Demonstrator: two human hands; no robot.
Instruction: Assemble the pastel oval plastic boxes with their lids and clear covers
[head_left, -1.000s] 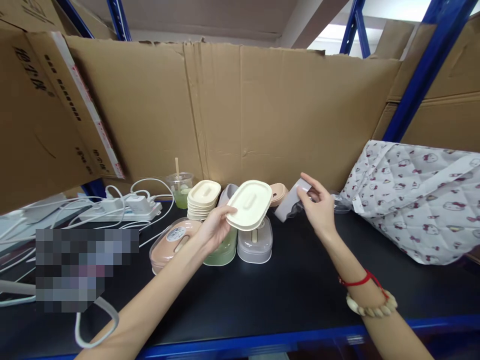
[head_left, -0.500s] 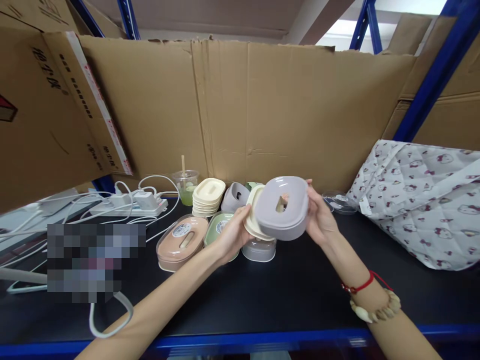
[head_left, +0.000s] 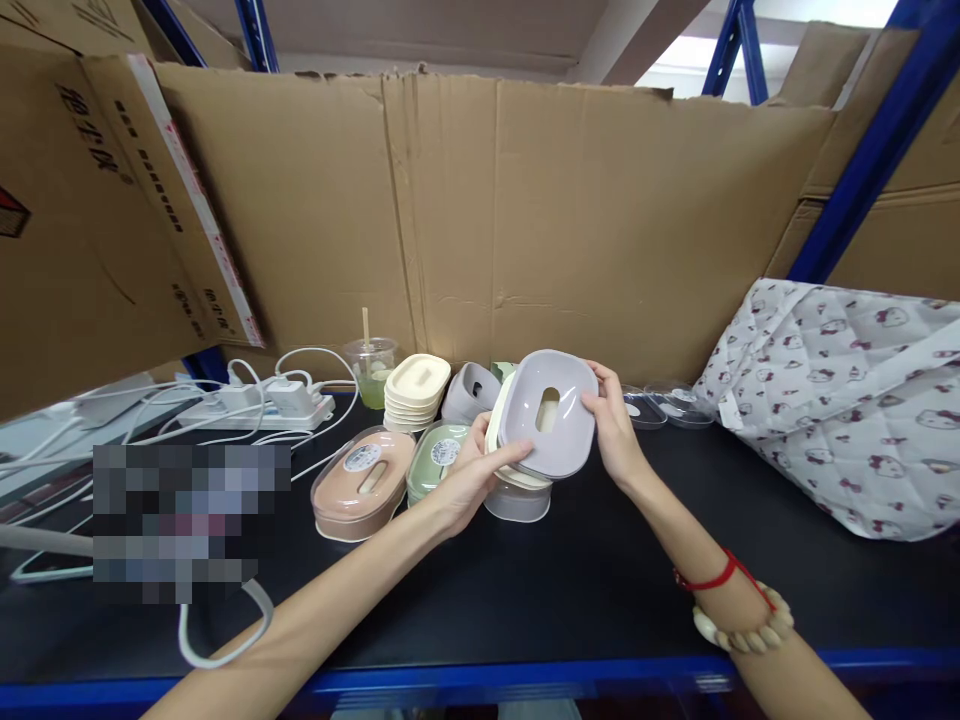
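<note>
Head view: left hand (head_left: pixel 469 480) and right hand (head_left: pixel 615 430) gripping grey tray (head_left: pixel 549 412).

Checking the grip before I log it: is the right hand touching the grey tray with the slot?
Touching. The head view shows the right hand with its fingers on the right edge of the grey tray; the left hand grips the tray's lower left edge.

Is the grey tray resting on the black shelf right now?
No, the grey tray is held up off the shelf between the left hand and right hand.
</note>
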